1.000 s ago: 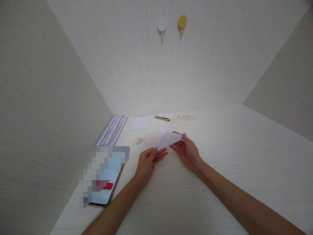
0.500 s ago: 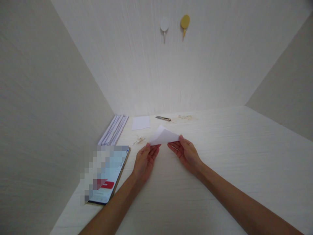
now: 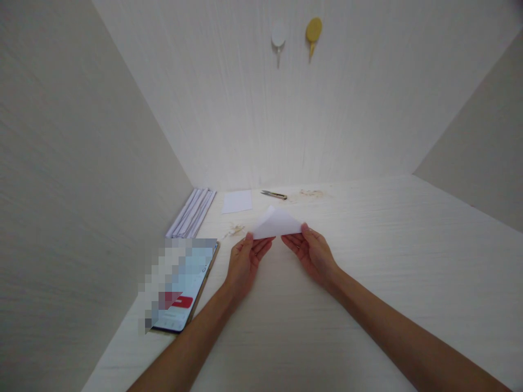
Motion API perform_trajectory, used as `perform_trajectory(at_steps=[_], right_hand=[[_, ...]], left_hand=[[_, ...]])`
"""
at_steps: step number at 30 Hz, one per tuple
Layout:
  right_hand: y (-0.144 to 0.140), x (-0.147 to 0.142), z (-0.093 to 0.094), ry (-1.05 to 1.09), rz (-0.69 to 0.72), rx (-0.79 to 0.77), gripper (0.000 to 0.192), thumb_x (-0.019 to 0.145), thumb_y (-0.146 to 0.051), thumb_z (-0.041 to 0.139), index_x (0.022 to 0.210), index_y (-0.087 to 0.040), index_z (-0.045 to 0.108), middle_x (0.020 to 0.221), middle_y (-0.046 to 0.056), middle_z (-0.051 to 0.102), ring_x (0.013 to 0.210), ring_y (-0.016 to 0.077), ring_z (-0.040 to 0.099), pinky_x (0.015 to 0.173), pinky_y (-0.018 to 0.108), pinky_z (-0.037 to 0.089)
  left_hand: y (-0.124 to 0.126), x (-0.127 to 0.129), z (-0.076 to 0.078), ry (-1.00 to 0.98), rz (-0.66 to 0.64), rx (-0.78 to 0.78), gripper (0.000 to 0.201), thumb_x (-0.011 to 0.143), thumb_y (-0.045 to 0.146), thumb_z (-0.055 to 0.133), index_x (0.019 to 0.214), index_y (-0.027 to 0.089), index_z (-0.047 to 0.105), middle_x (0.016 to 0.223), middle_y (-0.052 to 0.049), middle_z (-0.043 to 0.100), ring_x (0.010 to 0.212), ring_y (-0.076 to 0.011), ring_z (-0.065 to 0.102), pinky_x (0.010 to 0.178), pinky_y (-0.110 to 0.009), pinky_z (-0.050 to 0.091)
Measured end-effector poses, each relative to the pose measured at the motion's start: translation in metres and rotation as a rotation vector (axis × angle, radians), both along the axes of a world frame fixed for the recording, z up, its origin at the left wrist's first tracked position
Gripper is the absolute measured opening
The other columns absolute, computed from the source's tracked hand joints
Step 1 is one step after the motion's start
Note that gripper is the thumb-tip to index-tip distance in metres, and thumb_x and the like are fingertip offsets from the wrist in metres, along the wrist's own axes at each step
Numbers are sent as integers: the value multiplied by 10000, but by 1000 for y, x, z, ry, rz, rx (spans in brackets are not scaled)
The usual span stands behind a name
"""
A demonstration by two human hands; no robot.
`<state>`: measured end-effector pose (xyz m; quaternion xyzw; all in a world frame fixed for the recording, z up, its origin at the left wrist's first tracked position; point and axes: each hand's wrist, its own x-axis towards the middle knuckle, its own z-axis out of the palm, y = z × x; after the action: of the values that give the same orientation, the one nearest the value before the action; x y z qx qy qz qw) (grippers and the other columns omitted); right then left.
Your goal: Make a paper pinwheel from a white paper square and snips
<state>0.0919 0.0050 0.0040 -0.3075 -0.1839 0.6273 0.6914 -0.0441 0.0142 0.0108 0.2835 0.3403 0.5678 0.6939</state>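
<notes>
A white folded sheet of paper [image 3: 278, 224] is held by its two near corners, its folded edge toward me and a point facing the wall. My left hand [image 3: 246, 264] pinches the left corner, thumb on top and fingers underneath. At the right corner my right hand [image 3: 312, 252] grips in the same way, thumb above and fingers below. Parts of the fingers are hidden under the paper. Beyond it lie a flat white paper square [image 3: 237, 201] and small thread snips [image 3: 274, 195].
Several folded white papers [image 3: 191, 213] are stacked along the left wall. A phone [image 3: 183, 288], partly blurred out, lies beside my left forearm. Small scraps [image 3: 236, 230] and more crumbs [image 3: 311, 193] dot the table [image 3: 400, 250]. A white hook [image 3: 278, 38] and a yellow hook [image 3: 314, 31] are on the back wall.
The view has shifted slightly, so most things sit a little higher and further right. Both hands keep the paper at its corners; its far flap looks a little more spread out.
</notes>
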Motion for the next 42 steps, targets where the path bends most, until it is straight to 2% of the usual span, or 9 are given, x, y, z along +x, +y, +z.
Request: perform_trajectory(at_steps=[10, 20, 29, 34, 42], right_hand=[[0, 0, 2, -9, 56, -60, 248, 822, -275, 470, 674, -120, 594, 622, 84, 682, 618, 164, 655, 728, 344, 526], [0, 2, 1, 8, 76, -104, 299, 862, -220, 386, 682, -107, 595, 638, 108, 687, 615, 167, 659, 702, 330, 534], [0, 2, -1, -8, 109, -60, 262, 840, -267, 439, 722, -104, 606, 679, 115, 692, 629, 172, 662, 663, 306, 535], [-2, 0, 3, -38, 91, -91, 308, 864, -227, 382, 703, -99, 611, 656, 109, 690, 617, 171, 662, 628, 295, 538], [-3, -1, 5, -75, 67, -109, 322, 853, -235, 409, 639, -98, 607, 583, 99, 677, 543, 162, 651, 555, 260, 535]], left_hand=[[-1, 0, -1, -8, 22, -78, 234, 813, 239, 438, 787, 88, 615, 766, -120, 693, 767, -183, 650, 846, -349, 455], [0, 0, 1, -43, 22, -127, 250, 832, 200, 396, 780, 79, 609, 744, -118, 692, 741, -174, 653, 818, -325, 481], [0, -1, 2, 38, 23, -121, 255, 829, 252, 401, 799, 103, 605, 757, -115, 692, 753, -183, 652, 779, -319, 485], [-1, 0, 1, 65, 36, -75, 248, 822, 256, 413, 790, 101, 603, 747, -111, 694, 738, -183, 654, 714, -288, 494], [-1, 1, 0, 79, 45, -67, 268, 828, 248, 408, 731, 94, 605, 672, -91, 690, 648, -155, 654, 610, -227, 499]])
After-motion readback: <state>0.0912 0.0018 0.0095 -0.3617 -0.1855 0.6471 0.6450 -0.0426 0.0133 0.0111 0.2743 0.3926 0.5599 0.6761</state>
